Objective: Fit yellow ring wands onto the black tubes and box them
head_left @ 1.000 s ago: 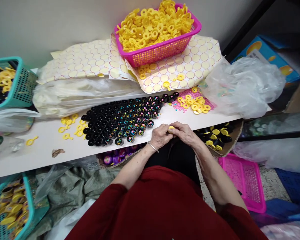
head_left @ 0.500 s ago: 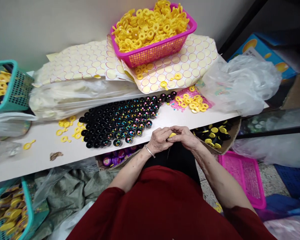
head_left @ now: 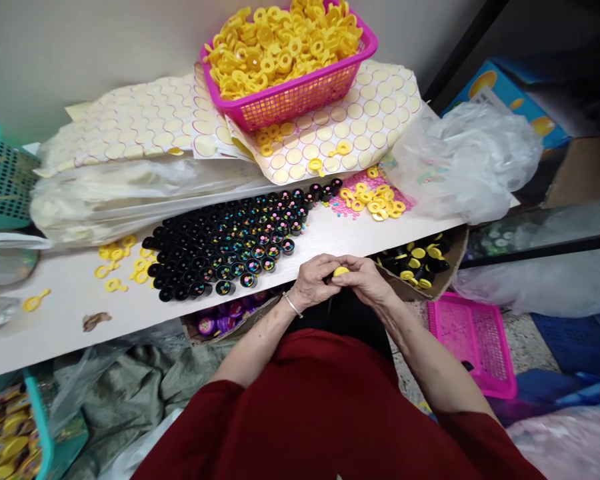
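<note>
Just off the table's front edge, my left hand point(head_left: 314, 281) and my right hand point(head_left: 364, 279) meet with fingers closed around one small piece. Its round yellow cap point(head_left: 341, 271) faces up between the fingertips. Whatever lies under the cap is mostly hidden by the fingers, though a dark bit shows at its side. To the left stand rows of small black cups point(head_left: 223, 288) on the white table point(head_left: 260, 303), many with pink, blue and yellow beads in them. A heap of yellow rings with tabs point(head_left: 380, 203) lies on pink beads point(head_left: 347, 200) beyond my hands.
A pink basket point(head_left: 300, 100) full of yellow rings stands on circle-printed sheets point(head_left: 380, 120) at the back. An open carton point(head_left: 445, 270) of yellow-capped black pieces sits below the table at right, above a pink tray point(head_left: 503, 353). Plastic bags point(head_left: 485, 160) bulge at the right end.
The camera view has shifted, so the table contents sit farther left. Both hands stay together on the yellow-capped piece, with the fingers slightly rearranged and more of the cap's top showing.
</note>
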`<state>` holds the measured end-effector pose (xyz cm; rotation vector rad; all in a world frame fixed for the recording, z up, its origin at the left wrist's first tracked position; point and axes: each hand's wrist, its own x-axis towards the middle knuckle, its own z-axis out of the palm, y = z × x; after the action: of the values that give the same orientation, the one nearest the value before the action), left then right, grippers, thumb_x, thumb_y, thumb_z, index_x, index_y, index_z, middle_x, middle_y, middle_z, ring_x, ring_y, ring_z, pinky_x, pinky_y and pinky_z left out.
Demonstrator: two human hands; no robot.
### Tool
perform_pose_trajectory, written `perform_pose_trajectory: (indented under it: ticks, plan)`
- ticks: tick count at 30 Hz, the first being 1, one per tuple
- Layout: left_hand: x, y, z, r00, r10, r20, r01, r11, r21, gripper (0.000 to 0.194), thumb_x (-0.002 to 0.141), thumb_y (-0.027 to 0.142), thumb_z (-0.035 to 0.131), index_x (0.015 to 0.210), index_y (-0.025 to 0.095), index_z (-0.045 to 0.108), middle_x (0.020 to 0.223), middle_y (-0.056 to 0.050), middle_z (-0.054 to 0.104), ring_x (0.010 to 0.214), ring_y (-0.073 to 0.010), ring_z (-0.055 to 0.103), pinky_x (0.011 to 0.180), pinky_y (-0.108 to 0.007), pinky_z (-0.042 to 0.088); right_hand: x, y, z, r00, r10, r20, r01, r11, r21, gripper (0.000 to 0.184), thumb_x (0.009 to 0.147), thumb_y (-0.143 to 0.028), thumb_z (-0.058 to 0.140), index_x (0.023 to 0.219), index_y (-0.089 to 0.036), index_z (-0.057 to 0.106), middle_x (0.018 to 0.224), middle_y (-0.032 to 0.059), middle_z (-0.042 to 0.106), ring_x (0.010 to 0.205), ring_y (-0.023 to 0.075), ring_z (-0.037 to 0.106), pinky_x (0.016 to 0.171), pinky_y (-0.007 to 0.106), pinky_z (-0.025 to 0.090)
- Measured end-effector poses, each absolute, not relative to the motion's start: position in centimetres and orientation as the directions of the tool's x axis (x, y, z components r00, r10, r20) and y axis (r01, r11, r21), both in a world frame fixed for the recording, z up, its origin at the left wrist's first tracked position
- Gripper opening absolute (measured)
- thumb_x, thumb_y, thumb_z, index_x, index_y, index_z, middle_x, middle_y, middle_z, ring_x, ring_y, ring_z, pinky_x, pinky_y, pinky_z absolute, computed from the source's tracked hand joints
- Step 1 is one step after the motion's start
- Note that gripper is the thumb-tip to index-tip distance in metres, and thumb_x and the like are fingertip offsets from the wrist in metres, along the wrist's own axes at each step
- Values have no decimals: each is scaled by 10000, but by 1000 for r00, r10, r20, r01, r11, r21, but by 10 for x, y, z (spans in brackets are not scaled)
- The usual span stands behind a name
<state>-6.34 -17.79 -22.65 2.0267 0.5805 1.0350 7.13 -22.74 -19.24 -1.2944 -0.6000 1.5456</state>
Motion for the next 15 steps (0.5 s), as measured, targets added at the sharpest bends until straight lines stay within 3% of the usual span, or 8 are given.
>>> perform_pose_trajectory:
  ticks: [6,12,15]
  plan:
    - [-60,-182,-230,515,671,533,84,-659,748,211,713,198,574,896,174,678,769,-30,633,711,-123,586,649,-239,482,71,-236,-203,51,879,-474,-467,-399,-789,343,496,-340,818,765,-159,704,685,-13,633,598,101,552,574,250,468]
    - [-51,-197,-236,662,516,543,188,-816,547,243,845,328,475,818,154,642,867,-92,668,756,-157,599,678,-297,479,87,-252,-207,64,927,-369,-243,-344,-907,459,418,-249,859,841,-178,698,804,21,690,748,166,611,724,316,488]
    - [-54,-196,-232,654,522,547,281,-839,465,324,859,440,499,896,151,642,939,-111,669,789,-172,590,713,-316,478,115,-255,-221,299,901,-315,-89,-303,-949,482,476,-362,836,898,-187,683,805,35,682,710,182,606,701,351,495]
